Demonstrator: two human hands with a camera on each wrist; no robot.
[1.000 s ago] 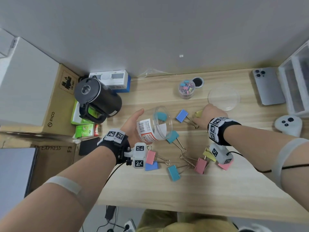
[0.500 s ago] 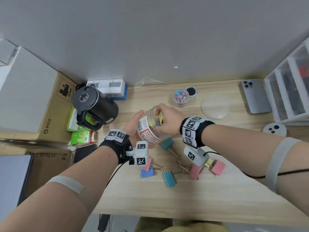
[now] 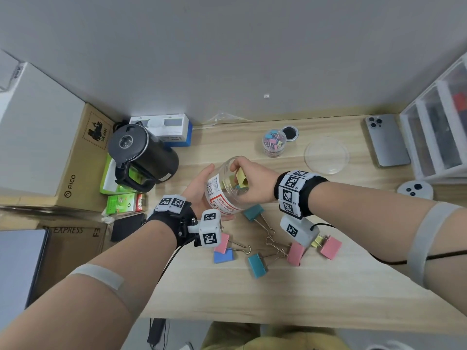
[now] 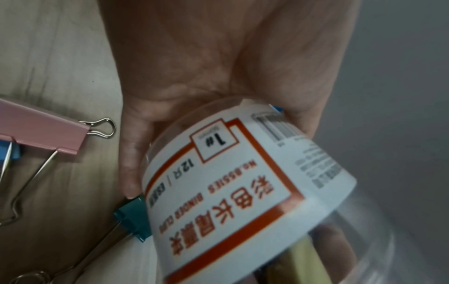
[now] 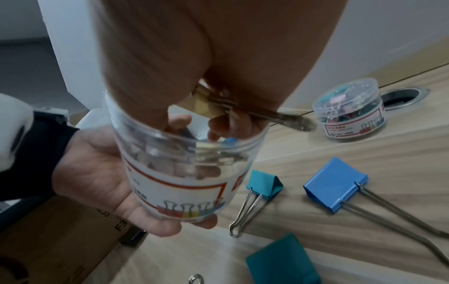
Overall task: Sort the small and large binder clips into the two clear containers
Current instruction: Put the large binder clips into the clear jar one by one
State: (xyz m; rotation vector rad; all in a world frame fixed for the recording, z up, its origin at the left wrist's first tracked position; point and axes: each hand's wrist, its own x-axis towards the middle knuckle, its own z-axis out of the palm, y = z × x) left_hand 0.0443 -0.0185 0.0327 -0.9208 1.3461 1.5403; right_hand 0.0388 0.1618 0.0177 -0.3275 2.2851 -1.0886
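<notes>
My left hand grips a large clear labelled jar and holds it tilted above the desk; the left wrist view shows its label against my palm. My right hand pinches a large yellow binder clip at the jar's mouth, fingertips inside the rim. A few clips lie in the jar. Several large clips lie on the desk: teal, pink, blue, teal, pink. A small clear container holds small clips.
A clear lid lies right of the small container, a phone and a drawer unit farther right. A black kettle and boxes stand at the left. A white controller sits beside my right forearm.
My right hand picked the yellow clip up near the lid and carried it left to the jar's mouth. My left hand kept hold of the jar throughout.
</notes>
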